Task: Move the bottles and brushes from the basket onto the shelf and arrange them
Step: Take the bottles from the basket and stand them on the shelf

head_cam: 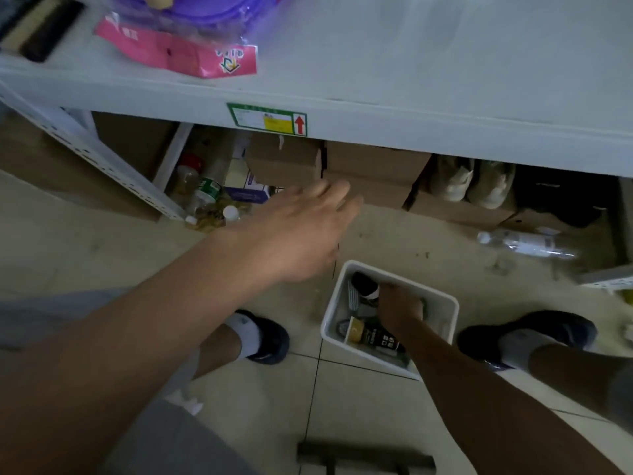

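Currently: white shelf (428, 70) spans the top, with a pink package (178, 56) at its left end. On the tiled floor (85, 241) below, a white basket (443, 317) sits between the person's feet. Left hand (301, 234) hovers spread and holds nothing. Right hand (400, 308) is down in the basket, fingers hidden, so I can't tell its grip. A black bottle (376, 335) lies beside it.

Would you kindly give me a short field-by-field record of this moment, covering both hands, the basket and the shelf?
left hand: open, fingers straight, in the air above the tiled floor, holding nothing
right hand: reaching down into the basket; its grip is hidden
basket: white, standing on the floor
contents: dark bottle lying on its side; other items unclear
shelf: pale, pink packet lying at its left
progress: basket not yet emptied
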Tool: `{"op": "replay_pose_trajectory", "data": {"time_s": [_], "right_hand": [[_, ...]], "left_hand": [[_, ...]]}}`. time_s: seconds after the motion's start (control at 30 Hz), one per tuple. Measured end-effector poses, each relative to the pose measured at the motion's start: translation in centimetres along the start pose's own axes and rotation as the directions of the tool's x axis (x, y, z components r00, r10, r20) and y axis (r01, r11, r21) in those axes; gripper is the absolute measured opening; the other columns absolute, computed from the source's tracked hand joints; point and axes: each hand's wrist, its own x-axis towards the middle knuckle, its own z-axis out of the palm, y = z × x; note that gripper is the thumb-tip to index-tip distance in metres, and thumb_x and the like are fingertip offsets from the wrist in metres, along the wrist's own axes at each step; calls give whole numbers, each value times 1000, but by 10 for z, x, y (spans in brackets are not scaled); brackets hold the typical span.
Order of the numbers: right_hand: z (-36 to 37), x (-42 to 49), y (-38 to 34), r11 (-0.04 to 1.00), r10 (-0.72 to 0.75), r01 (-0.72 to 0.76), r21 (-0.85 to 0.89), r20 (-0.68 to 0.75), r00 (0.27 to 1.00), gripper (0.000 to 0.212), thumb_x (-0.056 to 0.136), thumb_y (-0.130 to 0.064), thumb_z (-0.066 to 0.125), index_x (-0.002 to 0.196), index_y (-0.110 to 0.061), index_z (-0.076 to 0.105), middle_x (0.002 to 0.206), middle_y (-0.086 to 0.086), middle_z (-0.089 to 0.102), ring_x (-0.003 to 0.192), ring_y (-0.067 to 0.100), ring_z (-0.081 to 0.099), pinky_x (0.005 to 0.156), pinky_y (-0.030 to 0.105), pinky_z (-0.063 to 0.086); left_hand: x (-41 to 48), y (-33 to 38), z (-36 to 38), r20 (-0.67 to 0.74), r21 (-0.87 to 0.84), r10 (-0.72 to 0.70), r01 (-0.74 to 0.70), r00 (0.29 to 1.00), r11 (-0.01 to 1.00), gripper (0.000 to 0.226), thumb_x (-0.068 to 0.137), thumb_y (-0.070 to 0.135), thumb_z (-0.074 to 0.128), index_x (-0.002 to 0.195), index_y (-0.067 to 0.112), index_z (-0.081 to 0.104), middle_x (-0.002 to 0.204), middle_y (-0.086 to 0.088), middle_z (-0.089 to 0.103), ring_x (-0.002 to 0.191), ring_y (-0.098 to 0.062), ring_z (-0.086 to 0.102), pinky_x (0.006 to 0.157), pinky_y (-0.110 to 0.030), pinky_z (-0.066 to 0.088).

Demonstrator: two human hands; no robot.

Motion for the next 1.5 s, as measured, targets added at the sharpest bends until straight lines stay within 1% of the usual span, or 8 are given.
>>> {"op": "replay_pose_trajectory", "data": {"time_s": [0.23, 0.4, 0.53, 0.7, 0.8, 1.0, 1.33, 1.5], "right_hand": [[-6, -6, 7, 978, -138, 152, 141, -104, 985, 34, 100, -28, 50, 131, -14, 47, 118, 9, 66, 102, 27, 66, 81, 40, 55], [-66, -38, 29, 946, -267, 293, 137, -182, 946, 42, 100, -40, 47, 131, -13, 44, 119, 9, 62, 100, 31, 65, 73, 36, 46], [-136, -91, 46, 889, -334, 424, 172, -389, 858, 38, 95, -49, 50, 113, -15, 46, 102, 8, 63, 84, 32, 66, 61, 34, 45], [-225, -161, 57, 844, -347, 526, 102, -644, 682, 32, 90, -47, 54, 109, -25, 41, 87, -1, 64, 67, 22, 64, 53, 36, 52], [-277, -174, 65, 786, -205, 580, 213, -796, 570, 31, 91, -45, 56, 108, -23, 45, 86, -1, 65, 66, 17, 62, 55, 37, 51], [-333, -88, 94, 706, 204, 415, 574, -726, 657, 34, 93, -37, 59, 114, -15, 44, 105, 9, 66, 87, 28, 65, 70, 43, 55], [-392, -2, 112, 652, 389, 354, 670, -697, 602, 32, 94, -23, 55, 119, -11, 39, 118, 12, 59, 95, 29, 57, 74, 36, 40], [-408, 18, 106, 639, 410, 328, 695, -670, 619, 37, 93, -23, 55, 122, -10, 36, 118, 14, 58, 102, 36, 60, 74, 38, 43]], "left_hand": [[-2, -8, -4, 57, 23, -8, 7, 998, 1000, 75, 97, 42, 58, 156, 18, 16, 158, -3, 23, 140, -23, 31, 106, -42, 41], [-2, -6, -22, 71, -25, -25, 27, 997, 999, 74, 97, 37, 59, 157, 27, 18, 163, 0, 9, 143, -27, 28, 109, -48, 40], [-5, 0, -44, -164, -148, -55, 31, 985, 989, 56, 94, 35, 60, 147, 26, 42, 152, 4, 35, 129, -21, 49, 94, -41, 50], [-18, 3, -67, -425, -366, -237, 74, 874, 928, 41, 91, 25, 61, 132, 24, 54, 131, 7, 58, 109, -17, 62, 80, -35, 50], [-25, -6, -70, -478, -357, -277, 105, 834, 928, 37, 92, 20, 62, 129, 21, 55, 123, 3, 60, 99, -17, 63, 76, -37, 54], [2, -28, -42, -410, -284, -231, 117, 882, 952, 29, 95, 25, 58, 124, 22, 57, 120, 9, 55, 91, -11, 59, 65, -28, 47], [6, -9, -59, -434, -223, -134, 38, 891, 974, 32, 94, 25, 57, 126, 23, 58, 121, 6, 55, 97, -11, 59, 60, -21, 39], [17, -11, -61, -414, -224, -125, 32, 901, 974, 34, 97, 29, 53, 130, 24, 54, 128, 6, 52, 104, -10, 58, 72, -32, 58]]}}
